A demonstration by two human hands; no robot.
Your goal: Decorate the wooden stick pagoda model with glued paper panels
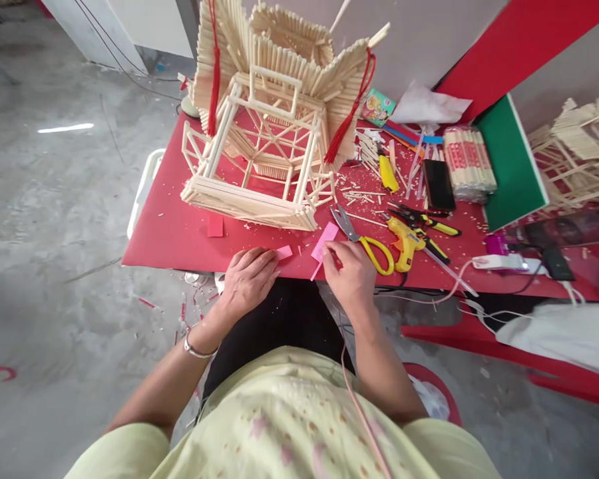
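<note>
On smooth red table (pixel 152 243), near edge | L hand (pixel 252 274): fingers together, bent over small pink pc (pixel 284 252), hold can't tell | R hand (pixel 351 274): fingers curled at flat pink strip (pixel 328 233), pinch can't tell | round-stick wooden frame (pixel 249 196) behind, yellow-handled scissors (pixel 378 254) nr R hand

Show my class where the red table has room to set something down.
The largest nearly bare patch is the left end of the table, bordered by its edge, the stick model and the red square. A narrower strip lies between the model's base and the left hand. Crowded right of the model: scissors, glue gun, phone, loose sticks.
</note>
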